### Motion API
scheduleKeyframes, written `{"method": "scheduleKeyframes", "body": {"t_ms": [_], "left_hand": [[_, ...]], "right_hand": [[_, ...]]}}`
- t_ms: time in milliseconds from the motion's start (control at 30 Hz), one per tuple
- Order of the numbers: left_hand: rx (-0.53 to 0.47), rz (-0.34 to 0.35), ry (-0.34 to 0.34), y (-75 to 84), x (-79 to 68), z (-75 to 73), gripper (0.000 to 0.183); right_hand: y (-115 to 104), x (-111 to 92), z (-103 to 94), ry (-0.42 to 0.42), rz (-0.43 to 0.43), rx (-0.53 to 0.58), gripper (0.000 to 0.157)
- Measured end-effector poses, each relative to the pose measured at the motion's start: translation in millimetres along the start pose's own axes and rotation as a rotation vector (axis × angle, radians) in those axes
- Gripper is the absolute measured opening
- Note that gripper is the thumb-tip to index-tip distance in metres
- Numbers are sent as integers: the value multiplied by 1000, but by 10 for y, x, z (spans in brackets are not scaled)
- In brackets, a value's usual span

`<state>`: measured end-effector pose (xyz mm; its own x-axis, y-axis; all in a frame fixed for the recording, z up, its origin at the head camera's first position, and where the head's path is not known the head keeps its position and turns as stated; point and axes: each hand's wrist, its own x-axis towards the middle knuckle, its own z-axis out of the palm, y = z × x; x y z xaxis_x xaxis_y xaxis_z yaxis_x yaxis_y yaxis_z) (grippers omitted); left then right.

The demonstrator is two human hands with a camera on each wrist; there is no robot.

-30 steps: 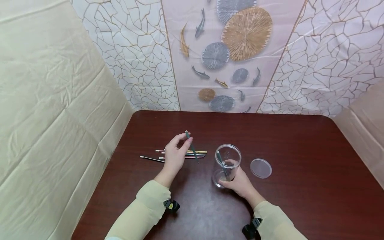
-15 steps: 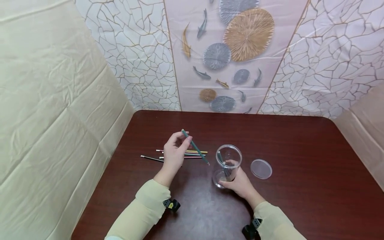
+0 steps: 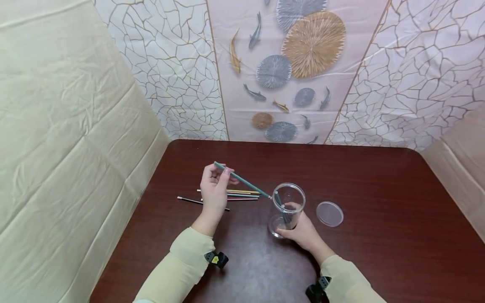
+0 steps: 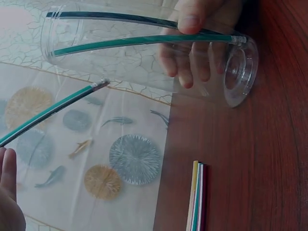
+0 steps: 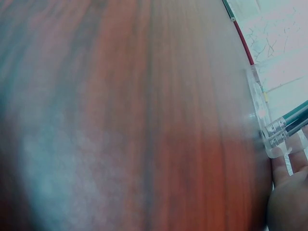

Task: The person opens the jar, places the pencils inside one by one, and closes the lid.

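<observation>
My left hand (image 3: 214, 187) pinches a green pencil (image 3: 248, 183) near its far end, between thumb and fingers. The pencil slants down to the right, its eraser end close by the rim of a clear plastic jar (image 3: 273, 223). That jar stands upright on the table, and my right hand (image 3: 302, 230) grips it low around its side. Two dark green pencils lean inside; in the left wrist view one (image 4: 120, 42) shows its metal eraser band down at the base. The right wrist view catches those bands (image 5: 276, 132) and part of the right hand (image 5: 291, 204).
Several pencils (image 3: 244, 195) lie in a loose bunch behind and right of my left hand, with a black pencil (image 3: 188, 200) at an angle beside them. A round clear lid (image 3: 329, 213) lies flat on the brown table (image 3: 379, 235), right of the jar.
The green pencil has swung from steep to slanting, its lower end moving right and up to the jar's rim. My left hand has shifted slightly left; the right hand and jar stay put.
</observation>
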<state>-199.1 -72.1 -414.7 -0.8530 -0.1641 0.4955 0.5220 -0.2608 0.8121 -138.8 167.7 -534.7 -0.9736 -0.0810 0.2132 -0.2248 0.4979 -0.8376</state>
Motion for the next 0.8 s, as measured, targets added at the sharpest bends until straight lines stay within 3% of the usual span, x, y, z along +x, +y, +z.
{"method": "scheduleKeyframes", "body": {"t_ms": [167, 400, 567, 800], "left_hand": [[-20, -31, 89, 24, 44, -31, 21], [-186, -55, 170, 116, 92, -26, 10], [-266, -58, 169, 194, 91, 27, 10], [-289, -58, 126, 263, 50, 108, 8]], "right_hand": [[-2, 0, 3, -3, 4, 2, 79], [-16, 6, -2, -10, 21, 7, 79], [-17, 7, -7, -15, 21, -3, 79], [-20, 5, -15, -24, 38, 4, 79]]}}
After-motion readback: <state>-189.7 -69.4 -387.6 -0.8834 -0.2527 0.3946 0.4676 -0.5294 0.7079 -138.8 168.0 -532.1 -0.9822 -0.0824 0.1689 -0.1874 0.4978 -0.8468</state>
